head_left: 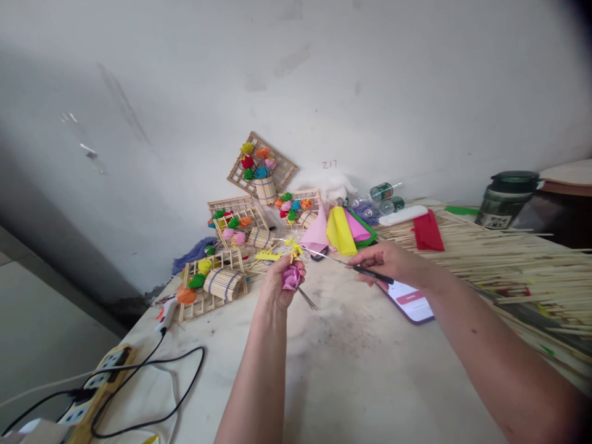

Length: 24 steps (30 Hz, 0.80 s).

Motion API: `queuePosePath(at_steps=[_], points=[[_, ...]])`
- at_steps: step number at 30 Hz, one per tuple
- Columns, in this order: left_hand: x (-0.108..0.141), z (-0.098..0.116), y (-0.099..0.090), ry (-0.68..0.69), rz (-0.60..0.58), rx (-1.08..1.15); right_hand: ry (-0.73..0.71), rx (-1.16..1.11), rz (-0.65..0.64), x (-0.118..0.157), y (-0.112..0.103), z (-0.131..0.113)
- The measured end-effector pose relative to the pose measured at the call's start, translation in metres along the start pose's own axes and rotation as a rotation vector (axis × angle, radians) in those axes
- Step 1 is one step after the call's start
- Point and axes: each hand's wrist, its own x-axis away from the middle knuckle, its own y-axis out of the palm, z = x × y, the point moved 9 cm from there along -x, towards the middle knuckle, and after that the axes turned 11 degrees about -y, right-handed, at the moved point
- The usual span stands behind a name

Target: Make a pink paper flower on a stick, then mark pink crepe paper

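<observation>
My left hand (280,285) is closed around a purple paper flower (291,278), whose thin dark stems (307,298) stick out to the lower right. Frilly yellow paper (293,247) shows at the fingertips of the same hand. Over the table, my right hand (382,261) grips a thin tool with a black handle (370,273) and a long, narrow metal shaft (326,256). Its tip points left and lies close to the yellow paper; I cannot tell whether they touch. Below my right hand lies a lit phone (409,302), partly covered by the wrist.
Bamboo lattice frames with paper flowers (224,283) stand at the left and against the wall. Coloured paper sheets (341,231) lie behind my hands. Many thin sticks (504,265) cover the right side, near a dark green jar (507,198). A power strip (95,391) with cables sits front left.
</observation>
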Motion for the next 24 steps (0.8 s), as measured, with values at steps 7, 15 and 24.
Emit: queuePosePath(at_steps=[7, 15, 24], points=[[0.0008, 0.0004, -0.0009, 0.005, 0.019, -0.03, -0.004, 0.023, -0.027, -0.0011, 0.0014, -0.0005], [0.0013, 0.0014, 0.0, 0.015, 0.034, -0.062, 0.004, 0.058, -0.018, -0.0004, 0.001, -0.0034], [0.0009, 0.0011, -0.0012, 0.011, 0.052, -0.07, 0.003, 0.057, -0.009, -0.0007, 0.0006, -0.0026]])
